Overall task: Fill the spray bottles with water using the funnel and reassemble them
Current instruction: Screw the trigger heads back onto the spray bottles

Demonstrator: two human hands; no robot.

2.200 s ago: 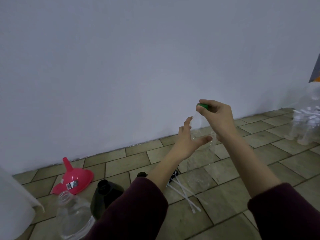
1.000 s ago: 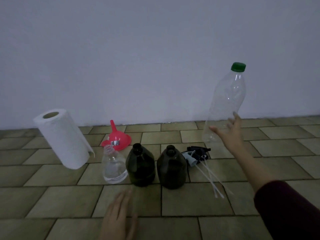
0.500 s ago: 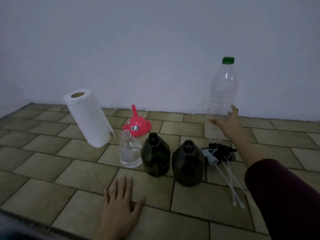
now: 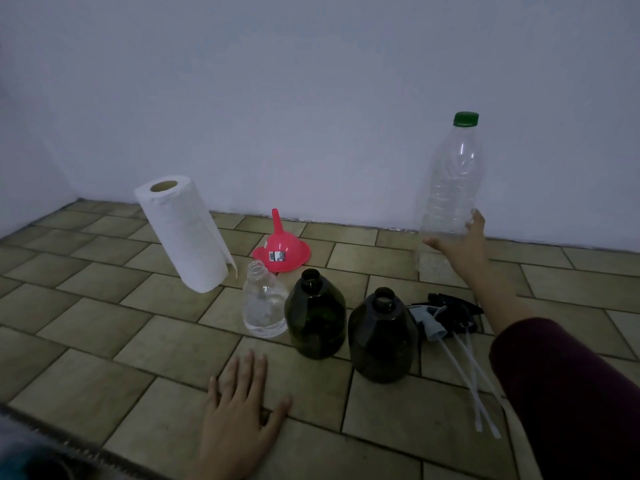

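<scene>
A tall clear water bottle (image 4: 450, 178) with a green cap stands near the wall at the right; my right hand (image 4: 460, 245) grips its base. Three open spray bottles stand in a row on the tiles: a small clear bottle (image 4: 263, 301) and two dark bottles (image 4: 316, 315) (image 4: 382, 336). A red funnel (image 4: 281, 249) lies mouth down behind them. The spray heads (image 4: 446, 315) with long white tubes lie to the right of the dark bottles. My left hand (image 4: 239, 424) rests flat on the floor in front.
A white paper towel roll (image 4: 185, 233) stands at the left behind the clear bottle. A white wall runs along the back. A dark fuzzy edge shows at the bottom left corner.
Earlier both hands were at the capped bottle. Since then my left hand has come down flat on the floor and my right hand holds the bottle upright by the wall.
</scene>
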